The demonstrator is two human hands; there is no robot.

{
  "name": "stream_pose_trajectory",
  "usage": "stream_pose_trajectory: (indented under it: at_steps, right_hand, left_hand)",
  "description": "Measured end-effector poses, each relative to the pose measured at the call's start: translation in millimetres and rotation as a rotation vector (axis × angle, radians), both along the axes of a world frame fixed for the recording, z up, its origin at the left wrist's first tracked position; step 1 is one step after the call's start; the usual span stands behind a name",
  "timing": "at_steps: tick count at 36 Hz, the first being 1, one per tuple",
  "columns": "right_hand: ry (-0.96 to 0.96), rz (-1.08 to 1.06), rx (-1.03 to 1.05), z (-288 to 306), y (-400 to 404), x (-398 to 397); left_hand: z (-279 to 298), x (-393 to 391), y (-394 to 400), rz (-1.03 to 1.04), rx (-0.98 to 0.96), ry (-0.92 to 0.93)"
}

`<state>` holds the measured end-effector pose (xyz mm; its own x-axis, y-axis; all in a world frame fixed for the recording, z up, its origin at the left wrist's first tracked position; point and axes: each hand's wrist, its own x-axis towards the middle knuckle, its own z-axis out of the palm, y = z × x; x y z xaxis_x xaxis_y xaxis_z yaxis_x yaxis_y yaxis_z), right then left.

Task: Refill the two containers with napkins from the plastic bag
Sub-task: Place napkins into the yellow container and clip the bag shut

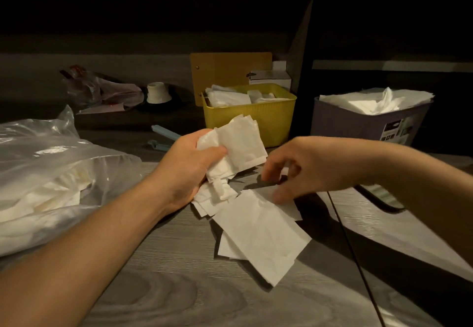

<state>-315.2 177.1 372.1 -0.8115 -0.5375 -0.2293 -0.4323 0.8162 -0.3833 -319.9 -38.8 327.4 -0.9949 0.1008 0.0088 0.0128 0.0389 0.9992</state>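
Napkins: a crumpled bunch (235,147) in my left hand (188,170), thumb and fingers curled round it, held just above the worktop (179,288) near its middle. More loose napkins (258,234) lie flat on the worktop right below. My right hand (299,170) hangs over them, fingers half bent and spread, fingertips touching the top sheet; I can't make out a pinch, motion blur there. Yellow container (261,121) toward the back edge, holding napkins. Grey container (363,121) to its right, piled with napkins above the rim. Plastic bag (51,173) at the left edge, cut off by the frame, more napkins dimly showing through. Back of the worktop is dark: a second crumpled bag (99,91), a small white object (157,93), blue clips (163,137) partly hidden behind my left hand.
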Motion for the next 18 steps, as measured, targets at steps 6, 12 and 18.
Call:
stream_pose_trajectory:
  at_steps: [6, 12, 18]
  right_hand:
    - [-0.09, 0.294, 0.051, 6, 22, 6]
    - [0.136, 0.337, -0.116, -20, 18, -1]
    - [0.12, 0.066, -0.491, -31, 14, -5]
  left_hand:
    - [-2, 0, 1, 0.022, -0.019, 0.003]
    - [-3, 0, -1, 0.026, -0.066, 0.02]
    - [-4, 1, -1, 0.0, -0.088, 0.038]
